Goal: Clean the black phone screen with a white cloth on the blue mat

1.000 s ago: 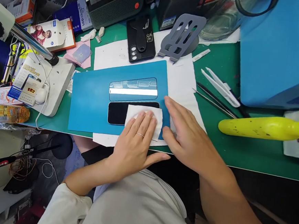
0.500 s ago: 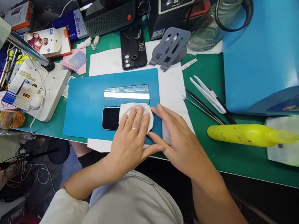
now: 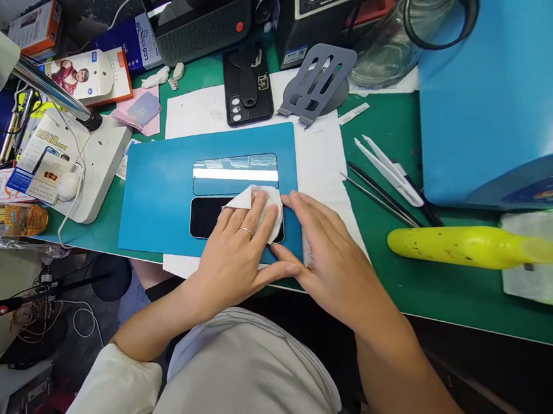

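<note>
A smartphone (image 3: 203,217) with a dark screen lies face up on a blue mat (image 3: 156,188). My left hand (image 3: 235,245), a ring on one finger, presses a white wipe (image 3: 271,210) down over the phone's right half. The wipe is folded and bunched beneath the fingertips, and one corner sticks up past the phone's upper edge. At the phone's right end, my right hand (image 3: 323,252) braces it between thumb and fingers. Just above the phone lies a clear screen protector (image 3: 236,173) with a dark outline, untouched by either hand.
Tweezers (image 3: 391,171) and a yellow squeeze bottle (image 3: 450,244) lie to the right on the green table. Behind the mat are a black phone case (image 3: 260,107) and a grey slotted stand (image 3: 317,82). A white lamp base (image 3: 101,161) and small boxes crowd the left.
My left hand has shifted slightly left. The wipe under it has bunched and folded, baring the phone's lower right corner. My right hand has stayed at the phone's right end.
</note>
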{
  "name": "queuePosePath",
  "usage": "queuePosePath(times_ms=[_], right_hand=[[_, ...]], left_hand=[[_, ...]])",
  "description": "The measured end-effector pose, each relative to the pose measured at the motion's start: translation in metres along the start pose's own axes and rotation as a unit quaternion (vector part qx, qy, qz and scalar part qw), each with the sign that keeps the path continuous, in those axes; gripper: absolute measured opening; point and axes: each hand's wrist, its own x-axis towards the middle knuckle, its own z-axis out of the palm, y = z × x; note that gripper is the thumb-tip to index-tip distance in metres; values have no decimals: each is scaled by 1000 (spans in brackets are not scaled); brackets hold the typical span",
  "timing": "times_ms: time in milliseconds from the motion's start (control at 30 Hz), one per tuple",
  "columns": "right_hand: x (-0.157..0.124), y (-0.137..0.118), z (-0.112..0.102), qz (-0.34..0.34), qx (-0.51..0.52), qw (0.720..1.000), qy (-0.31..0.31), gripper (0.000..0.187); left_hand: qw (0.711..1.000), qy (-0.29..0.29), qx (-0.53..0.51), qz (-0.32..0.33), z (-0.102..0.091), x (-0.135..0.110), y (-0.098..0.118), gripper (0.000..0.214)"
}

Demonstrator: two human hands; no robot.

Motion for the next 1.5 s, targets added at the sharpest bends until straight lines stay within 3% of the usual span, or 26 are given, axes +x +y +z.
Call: queuePosePath(times_ms=[133, 267, 367, 500, 733, 1000, 1233, 1367, 1500], right_hand=[[0, -1, -2, 8, -7, 1000, -13, 77], [1, -6, -4, 15, -3, 1000, -15, 77], [2, -6, -3, 22, 2, 1000, -20, 78], [2, -3, -2, 26, 7, 1000, -13, 81], [2, -4, -2, 21, 6, 999, -43, 83], [-1, 5, -9, 41, 56, 997, -34, 93], [0, -2, -8, 37, 44, 998, -27, 89], [0, 4, -9, 43, 68, 996, -26, 83], [-1, 8, -11, 91, 104, 990, -25, 77]], left_hand=[[1000, 7, -11, 20, 0, -12, 2, 85], [1000, -2, -12, 3, -9, -29, -11, 81], [1000, -27, 1, -15, -11, -18, -15, 79], [999, -34, 22, 7, -6, -1, 0, 87], [998, -12, 37, 44, -3, -20, 12, 89], [997, -9, 74, 3, 6, 13, 15, 109], [997, -9, 74, 5, 4, -20, 33, 107], [996, -29, 80, -3, 4, -2, 30, 101], [997, -12, 79, -5, 6, 19, 23, 106]])
